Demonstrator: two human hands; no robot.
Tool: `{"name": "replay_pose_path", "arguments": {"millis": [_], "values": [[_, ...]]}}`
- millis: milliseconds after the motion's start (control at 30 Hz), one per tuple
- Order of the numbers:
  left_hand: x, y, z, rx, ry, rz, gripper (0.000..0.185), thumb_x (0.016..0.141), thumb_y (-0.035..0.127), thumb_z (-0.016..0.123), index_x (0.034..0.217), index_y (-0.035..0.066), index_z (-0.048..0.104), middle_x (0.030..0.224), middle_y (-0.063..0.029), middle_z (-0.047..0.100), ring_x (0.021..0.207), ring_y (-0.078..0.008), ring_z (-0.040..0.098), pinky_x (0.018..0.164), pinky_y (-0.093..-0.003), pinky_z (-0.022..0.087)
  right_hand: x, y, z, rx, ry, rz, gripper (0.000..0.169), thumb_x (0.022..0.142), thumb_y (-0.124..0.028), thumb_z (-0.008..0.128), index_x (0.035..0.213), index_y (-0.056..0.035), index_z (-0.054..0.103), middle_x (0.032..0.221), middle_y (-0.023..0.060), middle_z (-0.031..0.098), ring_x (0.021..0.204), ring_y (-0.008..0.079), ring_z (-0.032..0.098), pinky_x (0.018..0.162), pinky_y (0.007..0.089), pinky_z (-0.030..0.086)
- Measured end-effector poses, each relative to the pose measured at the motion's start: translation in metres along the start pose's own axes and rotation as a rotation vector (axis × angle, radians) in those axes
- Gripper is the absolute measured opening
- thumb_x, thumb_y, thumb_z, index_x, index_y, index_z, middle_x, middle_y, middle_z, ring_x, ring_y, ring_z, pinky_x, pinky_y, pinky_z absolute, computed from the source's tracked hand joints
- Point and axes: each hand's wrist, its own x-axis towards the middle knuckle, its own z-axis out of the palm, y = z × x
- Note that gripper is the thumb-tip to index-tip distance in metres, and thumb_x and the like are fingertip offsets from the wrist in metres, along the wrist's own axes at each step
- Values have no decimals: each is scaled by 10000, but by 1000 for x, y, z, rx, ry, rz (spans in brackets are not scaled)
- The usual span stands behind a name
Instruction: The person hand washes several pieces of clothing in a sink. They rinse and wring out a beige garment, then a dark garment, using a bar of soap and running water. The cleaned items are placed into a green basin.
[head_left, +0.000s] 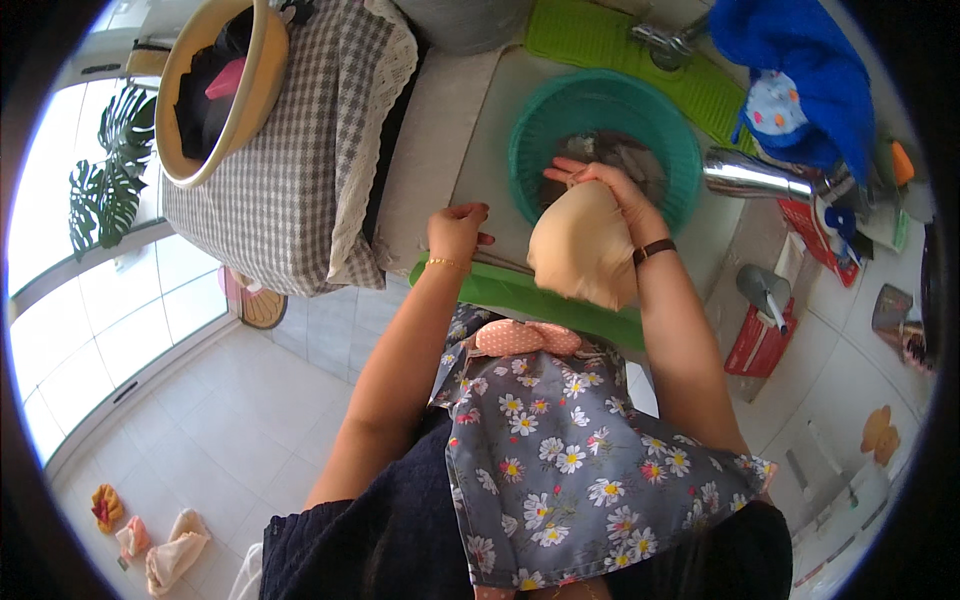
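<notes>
A beige fabric piece (581, 244), rounded like a cup and creased at its lower end, hangs from my right hand (611, 184) in front of the teal plastic basin (600, 90). That hand grips it near the palm while some fingers point out over the basin. Dark water and wet cloth (630, 161) lie inside the basin, partly behind the hand. To the left, my left hand (457, 229) hovers over the near edge of the sink counter, its fingers loosely bent and apart with nothing visible in them.
A green ridged mat (577, 30) and a faucet (667, 49) are behind the basin. A shiny metal cylinder (757, 172) and blue towel (802, 82) stand right. Left, a cream tub (266, 97) of dark clothes sits on a checked cloth (300, 187). Small cloths (176, 555) lie on the floor.
</notes>
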Motion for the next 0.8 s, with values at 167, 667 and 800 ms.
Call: {"name": "replay_pose_path", "arguments": {"millis": [167, 667, 800], "values": [[-14, 2, -33, -168, 55, -61, 192, 775, 118, 568, 904, -10, 629, 833, -82, 627, 482, -148, 597, 343, -214, 302, 19, -5, -15, 115, 183, 50, 510, 723, -253, 572, 1178, -47, 465, 1067, 90, 544, 908, 171, 538, 811, 302, 435], [2, 6, -1, -532, -328, -363, 461, 849, 148, 485, 1277, 25, 361, 1175, -206, 482, 847, -315, 600, 719, -410, 520, -17, -1, 29, -274, -241, 39, 583, 716, -165, 527, 1242, 45, 389, 1205, 92, 499, 866, 78, 514, 794, 213, 405], [5, 15, -2, 263, -473, -257, 431, 848, 172, 508, 1247, 42, 406, 1202, -194, 457, 974, -358, 545, 785, -411, 480, -56, -8, 7, -191, -168, -20, 550, 717, -130, 471, 1238, 28, 396, 1129, 164, 540, 665, 53, 485, 641, 175, 421]]}}
